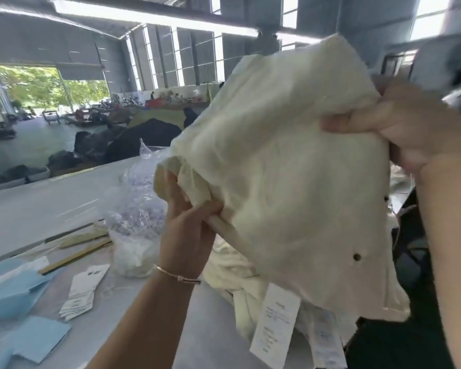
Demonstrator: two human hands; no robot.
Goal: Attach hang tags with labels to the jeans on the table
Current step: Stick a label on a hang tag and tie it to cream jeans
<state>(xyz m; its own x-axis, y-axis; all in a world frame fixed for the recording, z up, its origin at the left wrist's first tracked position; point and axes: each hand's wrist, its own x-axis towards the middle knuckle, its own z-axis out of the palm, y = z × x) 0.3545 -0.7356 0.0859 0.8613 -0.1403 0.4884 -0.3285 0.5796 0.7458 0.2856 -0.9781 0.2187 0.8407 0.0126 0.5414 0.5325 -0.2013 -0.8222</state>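
Cream jeans (282, 166) held up above table (51, 206). Left hand (189, 225) fingers curled, gripping lower-left edge; right hand (399, 123) fingers pinching upper-right edge. White hang tag (276, 326) dangling below.

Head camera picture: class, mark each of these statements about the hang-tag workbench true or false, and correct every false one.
1. Both hands grip the cream jeans in the air. True: the left hand and the right hand each clutch the fabric.
2. The left wrist is bare. False: it wears a thin bracelet.
3. A white label hangs beneath the raised jeans. True.
4. The cards lying on the table at the left are red. False: the cards are light blue.
5. A clear plastic bag stands on the table beside the left hand. True.
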